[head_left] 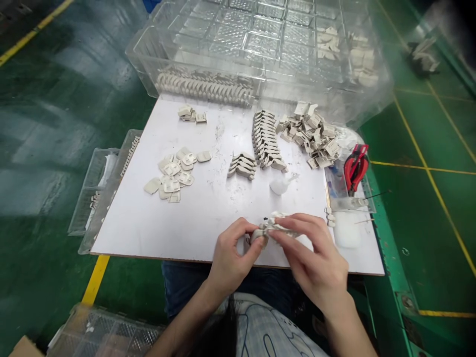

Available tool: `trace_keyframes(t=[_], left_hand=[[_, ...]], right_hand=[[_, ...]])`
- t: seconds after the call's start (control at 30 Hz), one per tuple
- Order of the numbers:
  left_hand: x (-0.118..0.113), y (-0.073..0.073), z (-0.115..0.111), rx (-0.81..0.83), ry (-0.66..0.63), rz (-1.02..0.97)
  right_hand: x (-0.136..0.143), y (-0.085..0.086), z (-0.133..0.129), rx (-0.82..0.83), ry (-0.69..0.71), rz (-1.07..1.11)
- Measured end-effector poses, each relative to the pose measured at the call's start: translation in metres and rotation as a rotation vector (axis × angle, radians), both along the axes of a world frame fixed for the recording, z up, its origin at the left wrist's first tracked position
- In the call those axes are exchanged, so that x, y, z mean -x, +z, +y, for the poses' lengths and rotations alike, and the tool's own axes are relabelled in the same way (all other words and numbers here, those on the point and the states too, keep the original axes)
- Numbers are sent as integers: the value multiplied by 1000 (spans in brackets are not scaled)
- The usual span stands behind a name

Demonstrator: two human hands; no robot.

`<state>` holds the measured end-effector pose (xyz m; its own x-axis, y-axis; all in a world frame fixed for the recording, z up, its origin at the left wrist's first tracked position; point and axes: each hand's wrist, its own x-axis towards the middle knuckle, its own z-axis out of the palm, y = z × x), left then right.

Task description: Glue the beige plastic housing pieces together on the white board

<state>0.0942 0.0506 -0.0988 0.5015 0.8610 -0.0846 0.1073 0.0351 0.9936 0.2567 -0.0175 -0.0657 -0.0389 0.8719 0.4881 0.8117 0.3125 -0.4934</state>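
My left fingers pinch a beige part; my right fingers touch its right side, their grip unclear to me. Beyond both on the worktop I see a white bottle, stacked parts, then a clear tray.

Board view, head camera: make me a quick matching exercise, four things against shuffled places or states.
1. Pliers
2. Bottle
3. Flat pieces
4. Left hand

A. Loosely piled on the left half of the board
B. Pinching a beige part
C. Red-handled, by the board's right edge
D. White, between the long row and the hands

Pairs: 1-C, 2-D, 3-A, 4-B
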Motion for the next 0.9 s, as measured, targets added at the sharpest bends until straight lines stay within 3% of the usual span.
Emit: trace_keyframes(t=[0.17, 0.33, 0.47, 0.57, 0.63, 0.7, 0.77, 0.83, 0.87, 0.9], left_hand=[[-2, -2, -2, -89, -1, 35], [1, -1, -1, 7, 30, -18], [4, 0, 0, 81, 21, -51], [4, 0, 0, 87, 27, -60], [4, -2, 1, 85, 38, -71], [4, -3, 1, 85, 51, -78], [4, -5, 2, 86, 54, -85], [4, -5, 2, 87, 56, -93], [4, -5, 3, 89, 58, -97], [4, -5, 3, 91, 61, -101]], right_hand=[[0, 0, 2, 81, 63, -161], [-19, -3, -7, 85, -11, -94], [-32, -20, -14, 121, -148, 31], [-32, -33, -19, 246, -159, -3], [-33, -30, -25, 288, -157, -1], [-42, -16, -32, 268, -206, 56], [-60, 5, -38, 88, -380, 179], [-89, 23, -39, -313, -610, 365], [-106, 27, -36, -550, -658, 445], [-122, 28, -32, -641, -654, 518]])
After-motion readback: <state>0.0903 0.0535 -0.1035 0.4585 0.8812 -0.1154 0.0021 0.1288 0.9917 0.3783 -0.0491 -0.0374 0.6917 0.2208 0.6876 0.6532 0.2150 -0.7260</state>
